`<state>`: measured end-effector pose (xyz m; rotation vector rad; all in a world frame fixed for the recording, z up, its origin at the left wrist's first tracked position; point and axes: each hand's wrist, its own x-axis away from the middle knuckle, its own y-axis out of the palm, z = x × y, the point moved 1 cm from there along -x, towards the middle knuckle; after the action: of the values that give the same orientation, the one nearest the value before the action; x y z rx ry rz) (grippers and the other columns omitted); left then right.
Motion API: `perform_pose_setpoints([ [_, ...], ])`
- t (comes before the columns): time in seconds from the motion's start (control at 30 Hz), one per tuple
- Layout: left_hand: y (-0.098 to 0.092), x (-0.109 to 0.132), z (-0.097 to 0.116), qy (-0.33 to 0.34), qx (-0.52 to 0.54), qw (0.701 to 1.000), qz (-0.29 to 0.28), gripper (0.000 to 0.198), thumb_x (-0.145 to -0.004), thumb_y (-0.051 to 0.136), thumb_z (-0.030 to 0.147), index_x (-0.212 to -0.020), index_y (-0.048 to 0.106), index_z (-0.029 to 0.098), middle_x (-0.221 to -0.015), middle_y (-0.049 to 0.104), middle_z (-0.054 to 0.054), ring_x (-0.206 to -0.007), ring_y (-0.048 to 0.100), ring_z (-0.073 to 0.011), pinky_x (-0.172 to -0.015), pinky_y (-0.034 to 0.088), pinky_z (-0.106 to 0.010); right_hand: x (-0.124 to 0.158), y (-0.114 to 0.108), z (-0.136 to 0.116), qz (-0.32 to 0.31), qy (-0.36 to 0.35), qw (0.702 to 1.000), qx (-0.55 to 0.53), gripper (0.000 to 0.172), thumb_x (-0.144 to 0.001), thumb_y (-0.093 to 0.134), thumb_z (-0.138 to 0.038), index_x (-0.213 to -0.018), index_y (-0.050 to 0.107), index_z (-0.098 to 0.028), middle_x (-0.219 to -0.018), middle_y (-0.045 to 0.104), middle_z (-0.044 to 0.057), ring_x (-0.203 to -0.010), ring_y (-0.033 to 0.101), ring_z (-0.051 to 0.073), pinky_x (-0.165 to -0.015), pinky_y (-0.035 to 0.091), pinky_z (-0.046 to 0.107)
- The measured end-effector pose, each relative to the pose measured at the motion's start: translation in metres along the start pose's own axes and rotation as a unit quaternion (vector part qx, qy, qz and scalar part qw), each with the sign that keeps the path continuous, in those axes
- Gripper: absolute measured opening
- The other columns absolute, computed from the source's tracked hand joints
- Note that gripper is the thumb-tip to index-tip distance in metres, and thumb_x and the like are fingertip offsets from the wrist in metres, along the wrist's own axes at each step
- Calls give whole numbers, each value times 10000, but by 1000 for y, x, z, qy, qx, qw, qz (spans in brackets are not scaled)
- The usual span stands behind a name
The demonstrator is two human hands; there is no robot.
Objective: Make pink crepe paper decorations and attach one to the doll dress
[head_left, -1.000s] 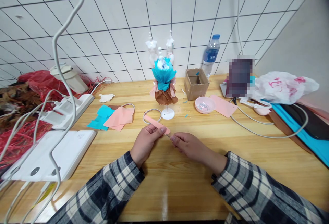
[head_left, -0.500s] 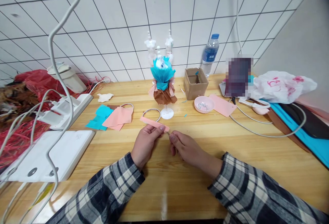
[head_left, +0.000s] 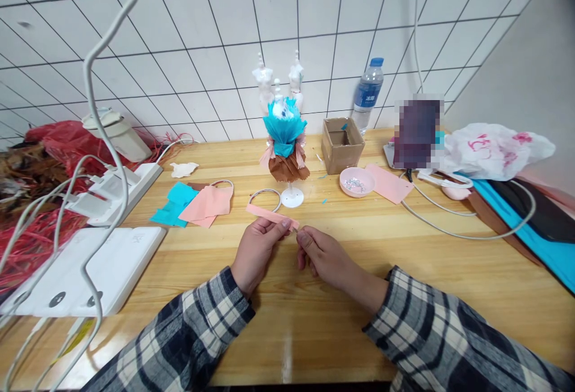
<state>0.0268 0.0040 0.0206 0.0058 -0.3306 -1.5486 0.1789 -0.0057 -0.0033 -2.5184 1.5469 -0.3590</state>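
Note:
My left hand [head_left: 259, 249] pinches a narrow pink paper strip [head_left: 265, 214] between thumb and fingers. At the strip's right end, my right hand [head_left: 324, 253] is closed on a thin, small item whose tip touches the paper; most of it is hidden by the fingers. Just beyond the strip lies a ring of tape or wire [head_left: 254, 193], partly covered. Behind it stands a small mannequin figure dressed in blue and brown crepe paper [head_left: 287, 134] on a round white base [head_left: 293, 198]. Two bare white mannequin figures [head_left: 296, 77] are behind that one.
Blue paper pieces [head_left: 173, 203] and pink paper pieces [head_left: 209, 205] lie left. To the right are a cardboard box [head_left: 343, 153], a pink bowl [head_left: 368, 183] of small shiny bits, a water bottle [head_left: 368, 95] and a plastic bag [head_left: 494, 152]. A power strip [head_left: 144, 183] and cables crowd the left side.
The strip and both hands have shifted very slightly to the right. Both hands keep their hold, and the things on the table stay where they were.

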Motion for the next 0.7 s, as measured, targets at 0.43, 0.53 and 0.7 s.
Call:
perform_pose_setpoints([
  [0.43, -2, 0, -1, 3, -2, 1000, -4, 219, -706, 783, 327, -798, 720, 138, -800, 717, -50, -760, 607, -158, -761, 457, -276, 0, -2, -3, -7, 1, 1000, 11, 480, -986, 252, -578, -830, 502, -200, -661, 628, -15, -508, 490, 101, -551, 370, 237],
  [0.53, -4, -2, -2, 3, -3, 1000, -7, 220, -705, 783, 331, -797, 721, 141, -800, 715, -47, -746, 602, -151, -756, 451, -271, 0, -3, -3, -16, 5, 1000, 16, 480, -989, 259, -566, -800, 499, -196, -657, 623, -14, -508, 489, 98, -550, 364, 236],
  [0.7, -7, -4, -2, 6, 20, 1000, 4, 210, -696, 786, 325, -798, 721, 153, -812, 719, -37, -748, 597, -139, -747, 443, -253, 2, -6, -5, -35, 20, 999, 13, 495, -986, 262, -572, -761, 488, -193, -637, 600, -19, -510, 484, 93, -552, 363, 234],
])
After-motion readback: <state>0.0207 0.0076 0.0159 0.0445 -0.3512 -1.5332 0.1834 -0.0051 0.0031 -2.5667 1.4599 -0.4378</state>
